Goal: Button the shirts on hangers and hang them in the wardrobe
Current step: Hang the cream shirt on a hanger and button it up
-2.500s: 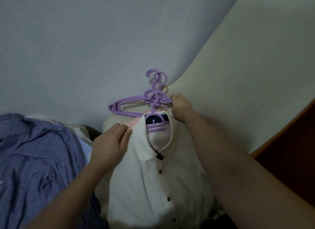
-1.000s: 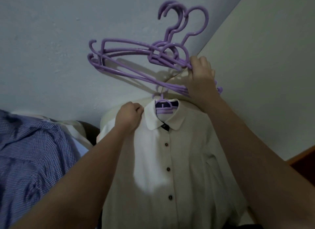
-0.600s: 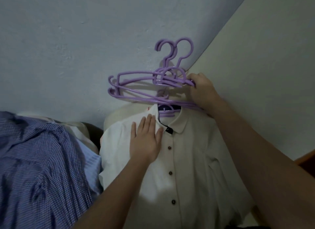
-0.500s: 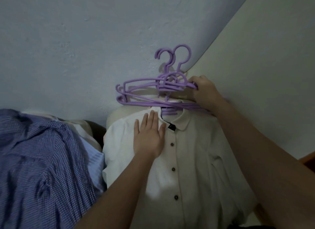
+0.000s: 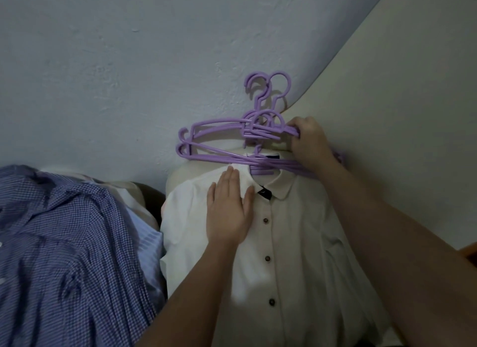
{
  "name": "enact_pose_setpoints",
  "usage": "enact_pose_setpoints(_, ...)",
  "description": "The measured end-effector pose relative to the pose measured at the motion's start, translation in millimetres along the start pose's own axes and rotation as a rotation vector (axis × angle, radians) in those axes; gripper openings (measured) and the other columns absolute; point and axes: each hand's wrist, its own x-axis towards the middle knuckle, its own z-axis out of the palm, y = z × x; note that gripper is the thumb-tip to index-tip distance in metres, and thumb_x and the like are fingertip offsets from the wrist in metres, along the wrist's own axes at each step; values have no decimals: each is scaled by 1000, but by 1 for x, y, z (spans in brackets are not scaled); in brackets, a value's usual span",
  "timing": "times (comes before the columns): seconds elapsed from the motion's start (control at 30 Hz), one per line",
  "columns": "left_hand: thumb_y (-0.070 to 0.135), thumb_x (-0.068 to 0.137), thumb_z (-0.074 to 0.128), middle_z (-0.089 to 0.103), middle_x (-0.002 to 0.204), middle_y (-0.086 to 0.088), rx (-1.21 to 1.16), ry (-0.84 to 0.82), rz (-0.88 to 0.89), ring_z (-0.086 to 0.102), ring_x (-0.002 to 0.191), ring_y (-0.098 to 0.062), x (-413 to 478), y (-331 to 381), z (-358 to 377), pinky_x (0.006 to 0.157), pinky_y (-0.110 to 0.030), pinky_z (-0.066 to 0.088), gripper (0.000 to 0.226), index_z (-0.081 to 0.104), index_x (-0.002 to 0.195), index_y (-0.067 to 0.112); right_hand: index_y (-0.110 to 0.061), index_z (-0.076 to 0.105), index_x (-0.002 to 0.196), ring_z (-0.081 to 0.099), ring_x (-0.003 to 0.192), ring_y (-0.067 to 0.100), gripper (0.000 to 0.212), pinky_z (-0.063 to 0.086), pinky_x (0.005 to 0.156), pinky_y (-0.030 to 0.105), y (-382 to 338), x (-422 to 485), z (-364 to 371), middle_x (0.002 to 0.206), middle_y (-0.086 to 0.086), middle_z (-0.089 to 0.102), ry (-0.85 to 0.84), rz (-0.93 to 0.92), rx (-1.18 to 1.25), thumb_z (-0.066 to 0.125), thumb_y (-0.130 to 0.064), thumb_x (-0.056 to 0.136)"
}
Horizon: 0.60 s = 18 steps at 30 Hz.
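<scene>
Head view: purple hangers (image 5: 258, 132) close beside wall (image 5: 129, 75)

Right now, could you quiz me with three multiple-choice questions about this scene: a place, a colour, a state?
1. Where does the left hand lie? A) on a drawer B) on the white shirt, beside its collar C) on a book
2. What colour are the hangers? A) purple B) green C) black
3. What is the right hand doing? A) hanging idle B) pointing C) gripping the hangers
Answers: B, its palm lies on the white cloth; A, all show purple; C, its fingers curl round them.
</scene>
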Motion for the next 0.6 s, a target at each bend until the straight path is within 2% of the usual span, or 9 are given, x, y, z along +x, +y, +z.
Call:
enact_pose_setpoints(0.07, 57, 104, 22, 30, 164, -1, -37, 12, 8, 22, 152, -14, -1, 0, 0, 125, -41, 16, 67, 31, 157, 17, -9, 69, 106, 57, 93, 41, 46, 47, 86, 53, -2, -3, 1, 101, 21, 58, -14, -9, -18, 42, -28, 73)
enact_pose_setpoints(0.17, 58, 103, 25, 31, 164, -1, -80, 29, -7, 22, 152, -14, -1, -1, -1, 125, -40, 16, 69, 31, 157, 16, -14, 65, 117, 55, 105, 39, 36, 42, 93, 48, -2, -2, -1, 112, 17, 56, -63, -21, -126, 55, -17, 82)
enact_pose_setpoints(0.27, 59, 101, 28, 34, 162, -3, -138, 39, -19, 25, 151, -17, -1, -1, -3, 125, -42, 19, 71, 34, 156, 15, -18, 58, 129, 51, 114, 34, 45, 33, 94, 41, 1, -3, -4, 122, 15, 53, -32, -10, -229, 61, -18, 84)
enact_pose_setpoints(0.37, 54, 100, 37, 32, 163, -2, -349, 39, -56, 22, 153, -16, 3, 0, -15, 125, -43, 19, 67, 36, 154, 16, -15, 52, 135, 49, 115, 35, 57, 36, 93, 43, -11, -22, -15, 126, 15, 50, 86, 13, -266, 64, -19, 80)
enact_pose_setpoints(0.43, 46, 102, 42, 29, 164, 1, -433, 1, -71, 13, 155, -12, -3, -2, -27, 127, -38, 7, 59, 39, 153, 18, -9, 55, 129, 51, 109, 37, 49, 41, 87, 44, -23, -56, -18, 121, 17, 53, 209, -11, -258, 60, -16, 80)
enact_pose_setpoints(0.47, 41, 103, 43, 31, 164, 2, -365, -20, -26, 10, 155, -11, -11, -2, -32, 126, -35, 1, 53, 42, 152, 19, -7, 58, 122, 54, 102, 38, 43, 43, 83, 44, -28, -78, -17, 116, 18, 55, 263, -29, -237, 56, -15, 80)
enact_pose_setpoints(0.5, 36, 105, 43, 33, 163, 3, -264, -37, 37, 9, 155, -11, -24, -2, -35, 125, -33, -3, 48, 45, 150, 20, -5, 59, 117, 55, 97, 38, 39, 44, 79, 44, -32, -103, -12, 111, 19, 55, 257, -30, -208, 51, -15, 81)
enact_pose_setpoints(0.53, 34, 106, 42, 33, 163, 4, -180, -63, 93, 8, 155, -11, -40, 0, -37, 124, -32, -6, 46, 44, 151, 22, -5, 59, 116, 56, 96, 39, 35, 44, 78, 44, -36, -128, -10, 111, 19, 55, 180, 5, -178, 48, -16, 84)
enact_pose_setpoints(0.6, 41, 108, 32, 22, 166, 8, -56, -182, 120, 2, 156, -10, -75, 4, -39, 124, -33, -8, 51, 33, 157, 27, -5, 56, 122, 55, 107, 40, 33, 44, 87, 46, -31, -169, 4, 123, 19, 53, -70, 132, -205, 44, -20, 95)
